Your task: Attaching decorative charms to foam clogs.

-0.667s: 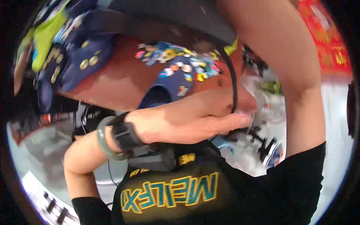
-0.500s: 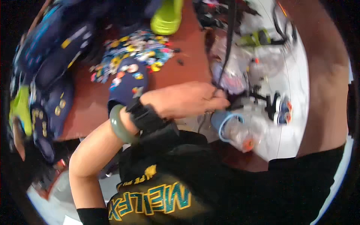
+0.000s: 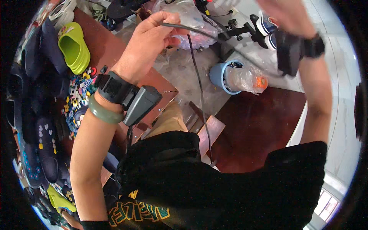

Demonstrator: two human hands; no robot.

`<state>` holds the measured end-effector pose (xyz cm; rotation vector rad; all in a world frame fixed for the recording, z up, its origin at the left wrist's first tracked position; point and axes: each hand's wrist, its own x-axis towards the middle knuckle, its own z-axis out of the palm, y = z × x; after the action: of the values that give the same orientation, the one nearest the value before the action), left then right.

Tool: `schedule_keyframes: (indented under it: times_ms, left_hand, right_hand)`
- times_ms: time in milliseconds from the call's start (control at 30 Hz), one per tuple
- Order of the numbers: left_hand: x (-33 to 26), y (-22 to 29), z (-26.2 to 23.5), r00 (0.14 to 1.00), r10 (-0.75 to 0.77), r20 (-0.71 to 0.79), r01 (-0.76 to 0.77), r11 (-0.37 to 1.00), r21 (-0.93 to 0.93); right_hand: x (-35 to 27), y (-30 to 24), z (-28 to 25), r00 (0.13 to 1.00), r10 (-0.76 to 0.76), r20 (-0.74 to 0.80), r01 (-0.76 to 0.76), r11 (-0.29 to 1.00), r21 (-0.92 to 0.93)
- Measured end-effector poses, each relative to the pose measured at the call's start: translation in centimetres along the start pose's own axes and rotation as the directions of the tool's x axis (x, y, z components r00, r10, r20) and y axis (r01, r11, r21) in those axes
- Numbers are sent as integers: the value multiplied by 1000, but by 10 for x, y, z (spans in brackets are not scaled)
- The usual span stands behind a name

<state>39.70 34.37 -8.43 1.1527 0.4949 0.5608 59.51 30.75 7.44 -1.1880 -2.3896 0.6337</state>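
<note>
We hold a thin black cable up in front of us: our left hand, raised at about 11 o'clock, pinches its upper end between the thumb and the curled fingers, and from there the cable hangs down in a long line toward our black shirt at 6 o'clock. Our right hand is lifted at about 1 o'clock and is cut by the rim of the view, so we cannot tell how its fingers stand or whether it grips anything; a black strap with a small box sits on that wrist. We judge that the step in hand is the handling of the cable, with one end gripped and the rest loose; the next move probably calls for a firm pinch and a free path for the hanging part, which could catch on clothing. On the left wrist we see a black band with a grey device and a green bangle. At 9 o'clock a brown table carries a lime clog, dark clogs and many small coloured charms. At 1 o'clock, on the pale floor, lies a blue cup with clear plastic stuffed in it, near a bag.
</note>
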Motion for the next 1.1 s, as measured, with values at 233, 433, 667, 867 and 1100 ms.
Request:
schedule_keyframes:
  times_ms: [233,433,667,867,1100]
  left_hand:
    - [-1,8,29,945,251,210,-327,709,625]
    - [3,17,-5,880,359,313,-405,219,888]
    - [-50,-13,-43,971,83,223,-225,27,974]
    - [-179,44,-66,955,-295,23,77,321,944]
    - [-403,57,-96,440,-893,90,227,208,951]
  right_hand:
    - [-102,7,155,774,629,78,-435,438,787]
    - [-93,10,139,812,323,487,-518,13,855]
    - [-57,10,98,823,447,350,-524,361,772]
    - [-80,6,98,670,318,671,-666,657,353]
    - [-331,104,177,166,440,883,233,852,-468]
